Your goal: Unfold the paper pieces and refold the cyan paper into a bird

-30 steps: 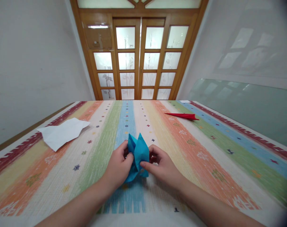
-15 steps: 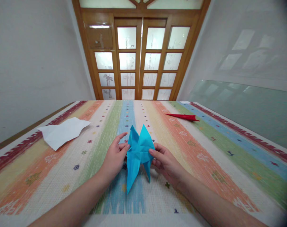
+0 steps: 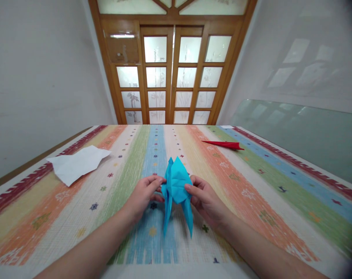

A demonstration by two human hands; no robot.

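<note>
Over the near middle of the striped cloth [image 3: 131, 166], a blue folded paper [image 3: 178, 184] is held up between both hands, with two points turned upward and two narrower ones hanging below; whether the lower tips are touching the cloth cannot be told. Its left edge is pinched between the thumb and forefinger of the left hand [image 3: 146, 192], while its right side is gripped by the right hand [image 3: 206, 195], the thumb laid on the near face and the fingers partly hidden behind. For this handling, a light and even pinch is probably best used on both sides, since thin layers could easily be creased or torn if squeezed or pulled apart hard. The thumbs are best placed along existing folds, and any flap is best eased by its base rather than tugged by its tip. Well apart from the hands, a white sheet [image 3: 78, 164] is laid to the left and a red folded paper [image 3: 224, 145] farther off to the right.
</note>
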